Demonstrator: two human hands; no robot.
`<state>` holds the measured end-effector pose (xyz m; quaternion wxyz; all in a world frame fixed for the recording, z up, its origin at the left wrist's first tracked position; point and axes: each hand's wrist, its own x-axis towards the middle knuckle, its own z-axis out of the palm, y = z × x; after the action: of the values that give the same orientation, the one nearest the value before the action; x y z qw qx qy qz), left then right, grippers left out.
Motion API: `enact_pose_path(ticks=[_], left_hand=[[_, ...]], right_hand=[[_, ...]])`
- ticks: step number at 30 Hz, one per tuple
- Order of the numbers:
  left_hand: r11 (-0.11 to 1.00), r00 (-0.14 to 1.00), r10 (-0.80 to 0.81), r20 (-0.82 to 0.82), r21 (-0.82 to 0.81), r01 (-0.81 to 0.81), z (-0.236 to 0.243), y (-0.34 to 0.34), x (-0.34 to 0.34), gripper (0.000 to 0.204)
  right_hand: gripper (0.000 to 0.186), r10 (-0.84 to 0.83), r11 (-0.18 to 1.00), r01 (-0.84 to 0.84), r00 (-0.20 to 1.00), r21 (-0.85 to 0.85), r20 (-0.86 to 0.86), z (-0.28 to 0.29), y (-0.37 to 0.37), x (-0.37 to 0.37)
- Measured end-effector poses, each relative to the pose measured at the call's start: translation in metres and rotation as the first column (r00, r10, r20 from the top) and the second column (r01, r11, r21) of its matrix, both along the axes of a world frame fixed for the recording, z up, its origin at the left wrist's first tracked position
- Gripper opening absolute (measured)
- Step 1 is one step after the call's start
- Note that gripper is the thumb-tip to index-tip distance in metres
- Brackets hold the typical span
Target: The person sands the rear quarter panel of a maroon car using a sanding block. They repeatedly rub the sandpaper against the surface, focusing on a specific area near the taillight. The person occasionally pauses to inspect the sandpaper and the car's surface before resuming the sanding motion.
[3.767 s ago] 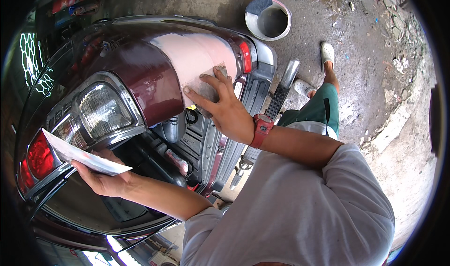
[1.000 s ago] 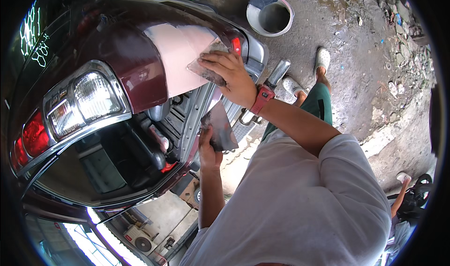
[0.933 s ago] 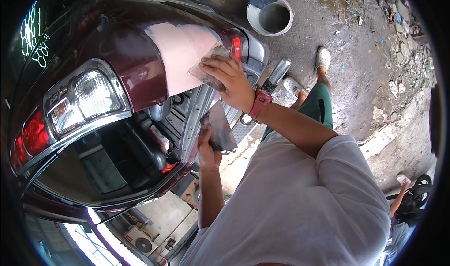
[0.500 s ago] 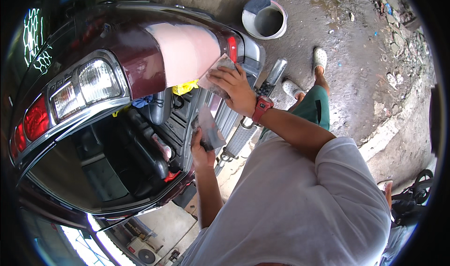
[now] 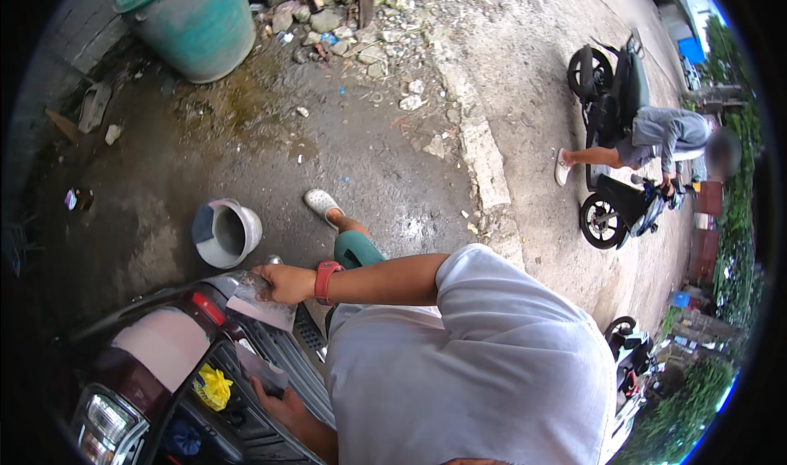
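Note:
My right hand (image 5: 286,282), with a red watch on its wrist, grips a flat, dirty pale sheet (image 5: 261,304) near the rear edge of a maroon car (image 5: 147,397). Lower down, my left hand (image 5: 283,403) holds a thin greyish sheet (image 5: 254,360) with a pinkish smudge, over the car's open cargo bay. A pale pink patch (image 5: 161,348) covers part of the car's panel, beside a red lamp (image 5: 209,307). A crumpled yellow bag (image 5: 214,387) lies inside the car.
A bucket (image 5: 231,234) stands on wet concrete beyond the car. A large green bin (image 5: 188,34) stands by a block wall near rubble (image 5: 361,43). At right, a person in grey (image 5: 664,133) is on a black scooter (image 5: 604,219); another motorcycle (image 5: 627,342) stands lower right.
My view has swung away from the car toward the alley, bringing the bin and scooter into sight. The car now sits lower left; my hands still hold their sheets.

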<state>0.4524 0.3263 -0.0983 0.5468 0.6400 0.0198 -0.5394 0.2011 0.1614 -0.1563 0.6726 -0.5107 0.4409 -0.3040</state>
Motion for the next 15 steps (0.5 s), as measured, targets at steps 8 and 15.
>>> enact_pose_path(ticks=[8, 15], left_hand=[[0.821, 0.836, -0.514, 0.191, -0.174, 0.544, 0.012, -0.097, -0.024, 0.062], [0.772, 0.735, -0.531, 0.422, -0.117, 0.624, 0.05, -0.134, -0.093, 0.071]], right_hand=[[0.042, -0.103, 0.927, -0.15, 0.781, 0.345, 0.616, 0.02, 0.015, -0.074], [0.038, -0.368, 0.815, 0.064, 0.825, -0.575, -0.43, 0.115, 0.035, -0.115]])
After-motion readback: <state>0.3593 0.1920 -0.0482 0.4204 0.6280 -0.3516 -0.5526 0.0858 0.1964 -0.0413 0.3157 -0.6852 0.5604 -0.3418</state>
